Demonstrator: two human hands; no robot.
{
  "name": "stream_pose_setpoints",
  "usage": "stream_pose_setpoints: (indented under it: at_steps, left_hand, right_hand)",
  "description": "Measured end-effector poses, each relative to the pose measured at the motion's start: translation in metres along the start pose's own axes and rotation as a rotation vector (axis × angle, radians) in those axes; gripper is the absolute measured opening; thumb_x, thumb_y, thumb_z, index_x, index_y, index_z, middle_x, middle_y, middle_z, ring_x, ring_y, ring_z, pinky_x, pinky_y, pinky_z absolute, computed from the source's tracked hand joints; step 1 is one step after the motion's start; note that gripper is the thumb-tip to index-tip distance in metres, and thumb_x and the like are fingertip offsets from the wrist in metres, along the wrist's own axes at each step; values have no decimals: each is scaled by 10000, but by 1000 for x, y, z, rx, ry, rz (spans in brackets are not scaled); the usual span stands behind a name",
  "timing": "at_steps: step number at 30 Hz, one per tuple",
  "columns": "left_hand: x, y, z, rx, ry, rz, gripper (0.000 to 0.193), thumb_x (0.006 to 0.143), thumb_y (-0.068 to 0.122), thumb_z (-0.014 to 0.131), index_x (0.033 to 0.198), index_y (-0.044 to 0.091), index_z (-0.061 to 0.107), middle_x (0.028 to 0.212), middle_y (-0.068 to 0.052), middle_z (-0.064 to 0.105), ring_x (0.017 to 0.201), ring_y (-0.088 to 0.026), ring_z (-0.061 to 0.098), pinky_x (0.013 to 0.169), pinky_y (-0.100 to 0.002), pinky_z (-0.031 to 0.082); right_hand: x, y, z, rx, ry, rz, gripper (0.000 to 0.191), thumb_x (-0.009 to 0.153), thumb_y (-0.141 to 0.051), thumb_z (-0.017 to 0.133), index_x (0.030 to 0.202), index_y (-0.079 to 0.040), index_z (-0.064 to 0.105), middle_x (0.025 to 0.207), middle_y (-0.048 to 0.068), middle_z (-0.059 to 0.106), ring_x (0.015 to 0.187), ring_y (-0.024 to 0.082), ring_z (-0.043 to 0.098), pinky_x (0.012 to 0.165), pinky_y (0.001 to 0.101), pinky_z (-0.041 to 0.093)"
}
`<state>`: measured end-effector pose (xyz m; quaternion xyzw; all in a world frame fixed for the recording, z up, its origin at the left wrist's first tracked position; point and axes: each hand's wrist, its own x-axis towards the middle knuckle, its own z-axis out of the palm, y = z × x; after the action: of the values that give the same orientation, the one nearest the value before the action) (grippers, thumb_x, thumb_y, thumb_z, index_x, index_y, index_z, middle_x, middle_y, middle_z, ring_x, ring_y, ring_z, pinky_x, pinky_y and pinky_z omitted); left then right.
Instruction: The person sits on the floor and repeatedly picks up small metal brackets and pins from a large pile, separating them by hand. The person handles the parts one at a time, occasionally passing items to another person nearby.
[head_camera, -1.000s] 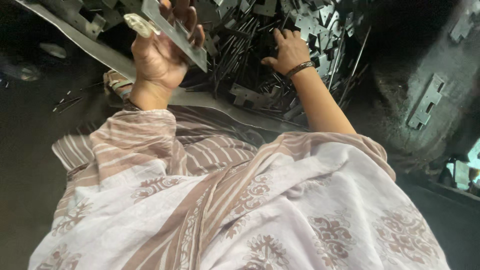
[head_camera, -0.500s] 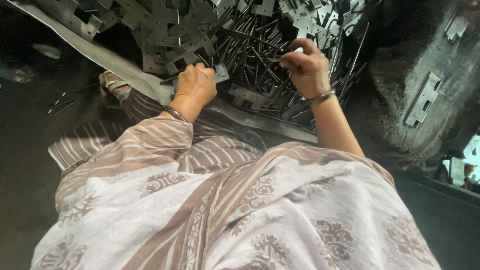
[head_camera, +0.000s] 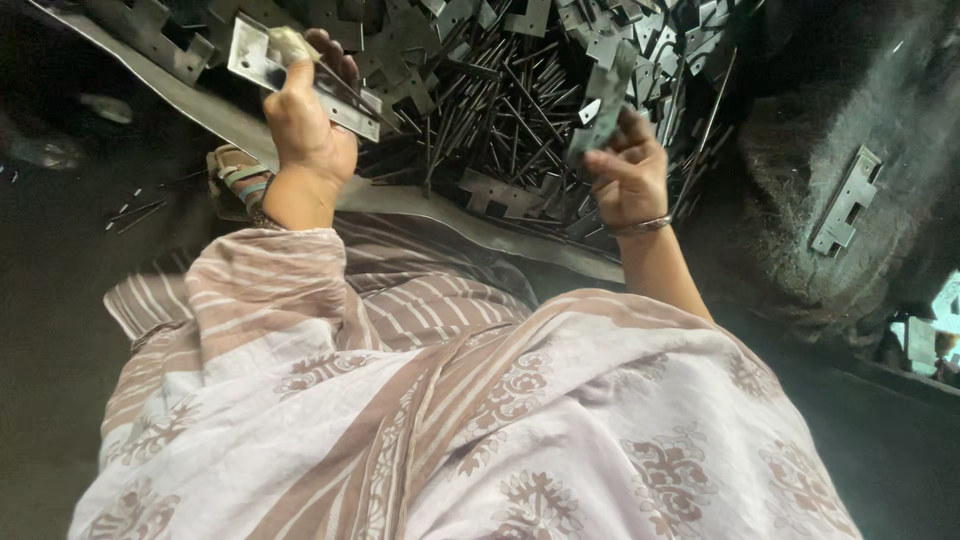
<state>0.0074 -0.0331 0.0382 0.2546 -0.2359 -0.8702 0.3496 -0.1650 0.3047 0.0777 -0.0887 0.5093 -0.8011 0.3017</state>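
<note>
My left hand (head_camera: 305, 125) is raised over the heap and grips a flat metal hinge plate (head_camera: 300, 75) with notched edges. My right hand (head_camera: 625, 170), with a bangle at the wrist, holds another hinge plate (head_camera: 605, 100) upright by its lower end. Below both hands lies a pile of thin metal pins (head_camera: 500, 120) mixed with more stamped plates (head_camera: 500, 190). My patterned pink and white clothing (head_camera: 450, 400) fills the lower half of the view.
A long metal sheet edge (head_camera: 190, 100) borders the pile on the near side. A single plate (head_camera: 845, 200) lies on a dark mound at the right. Loose pins (head_camera: 135, 212) lie on the dark floor at the left. A sandalled foot (head_camera: 235, 175) shows beside my left wrist.
My left hand has lifted from the pile's edge with a plate in it. My right hand has pulled back from the pins, now holding a plate upright.
</note>
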Motion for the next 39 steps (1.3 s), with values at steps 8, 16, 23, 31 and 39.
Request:
stream_pose_setpoints:
  at_steps: [8,16,23,31,39]
  left_hand:
    - [-57,-84,-8,-311,-164,-658,427,938,352,407,1250,100,552,1183,-153,694,1094,-310,673,921,-512,570]
    - [-81,-113,13,327,-164,-680,521,928,263,632,1410,247,434,1208,-71,629,1099,-260,629,927,-446,532]
    - [-6,-8,-42,2411,-723,492,186,916,203,657,1045,248,784,1245,-99,619,1284,-331,480,1011,-548,343]
    - [21,11,-67,2571,-1113,677,179,930,241,625,958,305,790,1292,20,603,1340,-190,459,1030,-480,322]
    - [-19,0,4,1935,-1115,223,433,546,368,924,946,228,838,1355,-72,555,1375,-297,351,1099,-534,248]
  right_hand:
    - [-22,45,54,-668,-274,-22,614,964,100,635,1552,-24,507,1385,104,662,1222,169,646,1084,297,539]
    - [-30,48,76,-922,-343,-72,623,953,26,620,1555,-53,478,1341,172,654,1130,219,651,957,316,565]
    - [-7,3,22,9,97,350,550,884,121,595,1431,99,544,1279,220,680,1007,239,748,868,351,632]
    - [-19,-73,-47,-111,316,-65,519,878,204,617,1387,113,573,1222,217,720,1043,262,746,926,380,651]
    - [-35,-127,-168,-1818,502,-817,693,889,218,578,1554,36,507,1370,276,679,1218,375,719,1053,400,607]
